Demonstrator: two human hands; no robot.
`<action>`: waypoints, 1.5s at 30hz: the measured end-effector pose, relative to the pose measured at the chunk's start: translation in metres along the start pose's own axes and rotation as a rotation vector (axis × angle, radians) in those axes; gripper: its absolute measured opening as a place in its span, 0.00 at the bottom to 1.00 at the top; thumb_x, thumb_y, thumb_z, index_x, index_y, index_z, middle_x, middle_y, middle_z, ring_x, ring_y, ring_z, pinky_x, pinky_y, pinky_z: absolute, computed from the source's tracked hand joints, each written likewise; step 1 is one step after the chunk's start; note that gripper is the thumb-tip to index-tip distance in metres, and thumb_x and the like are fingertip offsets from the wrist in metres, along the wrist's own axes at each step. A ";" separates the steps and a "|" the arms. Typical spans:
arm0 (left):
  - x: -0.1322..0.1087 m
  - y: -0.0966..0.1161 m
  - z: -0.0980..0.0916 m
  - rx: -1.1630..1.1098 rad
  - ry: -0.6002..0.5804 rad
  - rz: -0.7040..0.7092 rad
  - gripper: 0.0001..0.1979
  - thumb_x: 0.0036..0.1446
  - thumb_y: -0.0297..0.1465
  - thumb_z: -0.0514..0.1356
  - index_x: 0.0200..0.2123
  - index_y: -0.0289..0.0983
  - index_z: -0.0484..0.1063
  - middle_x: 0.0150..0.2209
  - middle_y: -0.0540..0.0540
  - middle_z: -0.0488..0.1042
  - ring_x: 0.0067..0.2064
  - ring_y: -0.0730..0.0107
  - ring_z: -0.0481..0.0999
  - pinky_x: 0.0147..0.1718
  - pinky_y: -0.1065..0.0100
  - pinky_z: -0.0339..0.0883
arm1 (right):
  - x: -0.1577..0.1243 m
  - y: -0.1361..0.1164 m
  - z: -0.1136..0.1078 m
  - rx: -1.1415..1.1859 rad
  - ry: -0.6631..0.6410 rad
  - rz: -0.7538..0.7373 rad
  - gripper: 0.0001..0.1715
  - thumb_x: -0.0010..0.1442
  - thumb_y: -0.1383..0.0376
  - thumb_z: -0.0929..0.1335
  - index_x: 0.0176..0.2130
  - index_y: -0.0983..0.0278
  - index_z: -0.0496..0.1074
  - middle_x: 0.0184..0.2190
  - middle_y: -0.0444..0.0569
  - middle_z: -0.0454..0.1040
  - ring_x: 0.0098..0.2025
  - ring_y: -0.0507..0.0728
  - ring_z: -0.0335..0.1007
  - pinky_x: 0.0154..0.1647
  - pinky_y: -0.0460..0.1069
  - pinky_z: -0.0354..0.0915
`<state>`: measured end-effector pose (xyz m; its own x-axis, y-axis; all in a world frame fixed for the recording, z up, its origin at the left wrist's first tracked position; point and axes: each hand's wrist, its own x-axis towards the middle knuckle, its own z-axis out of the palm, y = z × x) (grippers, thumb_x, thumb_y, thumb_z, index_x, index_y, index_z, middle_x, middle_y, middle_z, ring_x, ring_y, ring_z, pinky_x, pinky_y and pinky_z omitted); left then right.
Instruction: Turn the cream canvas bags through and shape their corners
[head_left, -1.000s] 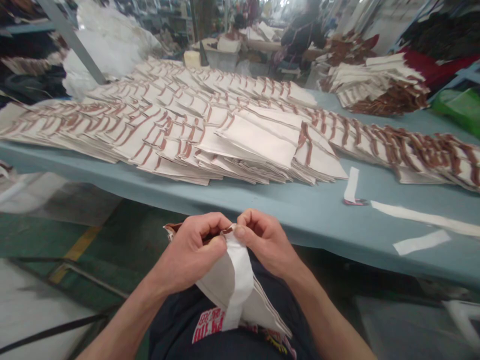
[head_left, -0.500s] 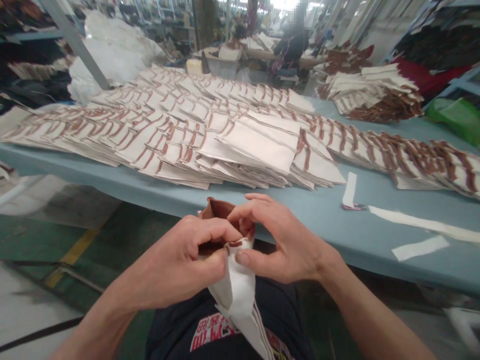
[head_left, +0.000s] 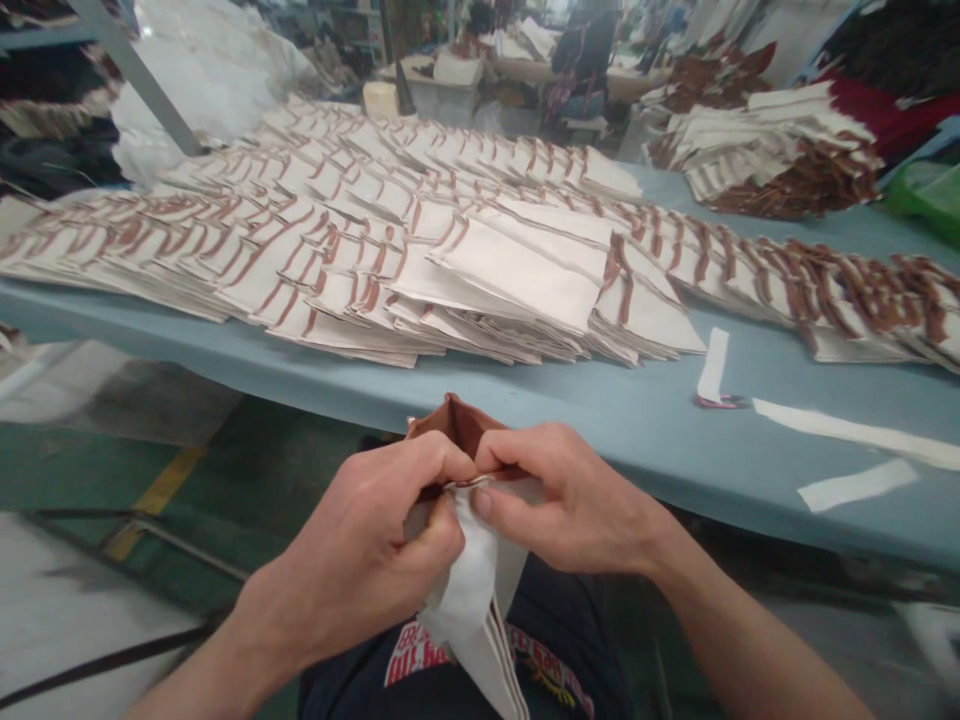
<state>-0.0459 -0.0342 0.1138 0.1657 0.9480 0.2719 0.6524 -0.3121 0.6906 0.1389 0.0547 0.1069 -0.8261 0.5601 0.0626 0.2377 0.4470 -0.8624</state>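
Observation:
Over my lap, just off the table's front edge, both hands grip a white fabric piece with a brown inner side. My left hand pinches its upper rim between thumb and fingers. Close beside it, my right hand pinches the same rim with the thumb on the near, white face. The brown lining stands open behind my fingertips like the mouth of a pouch. The layered lower end of the piece hangs down over my dark clothing. What lies right between the fingertips is hidden.
Rows of overlapping white, brown-edged fabric pieces cover much of the blue table. At right lie white strips and a small tool, perhaps snips. A fabric pile stands behind. A person is in the background.
My right fingers have closed in on the rim and now pinch it beside my left hand. The brown opening has shifted slightly right, and the view has tilted down a little.

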 end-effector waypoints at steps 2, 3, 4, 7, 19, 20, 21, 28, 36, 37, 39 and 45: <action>-0.002 -0.004 0.004 0.036 0.037 0.076 0.12 0.56 0.19 0.53 0.35 0.39 0.71 0.29 0.52 0.77 0.28 0.73 0.76 0.30 0.73 0.66 | 0.000 0.000 0.004 0.092 0.028 0.053 0.11 0.57 0.68 0.66 0.24 0.61 0.62 0.21 0.37 0.58 0.23 0.49 0.53 0.24 0.46 0.47; -0.002 -0.006 0.005 0.050 0.050 0.122 0.12 0.56 0.18 0.53 0.37 0.39 0.71 0.29 0.51 0.78 0.29 0.72 0.77 0.31 0.73 0.67 | 0.000 -0.001 0.006 0.150 0.035 0.080 0.10 0.56 0.68 0.66 0.24 0.61 0.62 0.20 0.37 0.58 0.23 0.49 0.52 0.24 0.45 0.47; -0.003 -0.009 0.007 0.060 0.062 0.178 0.12 0.57 0.17 0.54 0.38 0.38 0.71 0.29 0.50 0.78 0.29 0.71 0.78 0.32 0.73 0.68 | -0.001 -0.002 0.008 0.217 0.034 0.110 0.10 0.55 0.67 0.66 0.24 0.61 0.62 0.20 0.38 0.58 0.23 0.49 0.51 0.23 0.45 0.48; -0.007 -0.020 0.012 0.080 0.097 0.336 0.17 0.55 0.15 0.55 0.44 0.39 0.70 0.31 0.47 0.80 0.31 0.68 0.80 0.34 0.72 0.71 | -0.003 -0.005 0.011 0.439 0.005 0.207 0.08 0.53 0.65 0.67 0.24 0.62 0.63 0.20 0.38 0.58 0.24 0.49 0.49 0.22 0.43 0.48; -0.012 -0.047 0.023 0.125 0.219 0.513 0.20 0.54 0.16 0.61 0.47 0.41 0.76 0.34 0.43 0.85 0.33 0.68 0.83 0.35 0.71 0.74 | -0.006 0.018 0.024 0.847 -0.041 0.363 0.13 0.56 0.58 0.68 0.26 0.63 0.67 0.21 0.39 0.59 0.22 0.48 0.49 0.20 0.43 0.47; -0.012 -0.047 0.024 0.143 0.227 0.523 0.20 0.54 0.16 0.61 0.47 0.40 0.76 0.33 0.42 0.85 0.32 0.68 0.83 0.35 0.72 0.74 | -0.005 0.015 0.024 0.829 -0.040 0.383 0.12 0.54 0.58 0.68 0.25 0.63 0.66 0.20 0.39 0.58 0.21 0.48 0.48 0.20 0.43 0.47; -0.012 -0.048 0.025 0.152 0.230 0.533 0.20 0.54 0.16 0.60 0.47 0.40 0.75 0.33 0.42 0.84 0.32 0.69 0.82 0.34 0.72 0.74 | -0.004 0.012 0.023 0.797 -0.043 0.393 0.12 0.53 0.58 0.68 0.25 0.63 0.65 0.20 0.38 0.58 0.21 0.48 0.48 0.20 0.43 0.47; -0.017 -0.035 0.016 0.035 0.196 0.373 0.16 0.57 0.21 0.57 0.49 0.37 0.71 0.32 0.48 0.81 0.29 0.69 0.80 0.33 0.71 0.72 | -0.010 -0.022 0.007 0.195 0.066 0.169 0.07 0.54 0.69 0.63 0.25 0.63 0.67 0.21 0.40 0.65 0.23 0.48 0.56 0.23 0.43 0.52; 0.003 -0.015 -0.018 -0.170 -0.274 0.074 0.18 0.74 0.30 0.45 0.31 0.38 0.66 0.28 0.54 0.68 0.29 0.75 0.68 0.33 0.74 0.63 | -0.011 -0.012 0.000 -0.267 0.241 -0.314 0.10 0.55 0.74 0.64 0.29 0.65 0.73 0.21 0.42 0.70 0.23 0.50 0.62 0.27 0.45 0.56; 0.004 -0.016 -0.018 -0.150 -0.291 0.096 0.18 0.75 0.31 0.46 0.30 0.38 0.65 0.28 0.55 0.68 0.29 0.75 0.67 0.32 0.74 0.62 | -0.010 -0.010 -0.001 -0.315 0.260 -0.358 0.10 0.55 0.74 0.64 0.29 0.65 0.73 0.20 0.41 0.70 0.23 0.50 0.60 0.27 0.46 0.55; 0.004 -0.019 -0.014 -0.045 -0.286 0.150 0.17 0.76 0.31 0.47 0.33 0.37 0.68 0.29 0.53 0.71 0.31 0.74 0.70 0.33 0.73 0.62 | -0.010 -0.006 -0.002 -0.386 0.283 -0.411 0.10 0.55 0.75 0.64 0.30 0.65 0.73 0.20 0.42 0.70 0.23 0.50 0.59 0.27 0.46 0.55; -0.002 -0.028 -0.003 0.209 -0.161 0.337 0.21 0.78 0.32 0.44 0.34 0.35 0.70 0.30 0.48 0.76 0.30 0.71 0.74 0.31 0.70 0.63 | -0.015 0.003 0.004 -0.351 0.277 -0.387 0.10 0.57 0.75 0.64 0.31 0.64 0.73 0.22 0.43 0.74 0.23 0.51 0.65 0.28 0.46 0.59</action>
<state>-0.0672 -0.0272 0.0960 0.4975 0.7983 0.3394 0.6755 -0.6020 0.4258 0.1497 0.0451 0.1016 -0.7335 0.4503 0.5092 0.1395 0.8329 -0.5356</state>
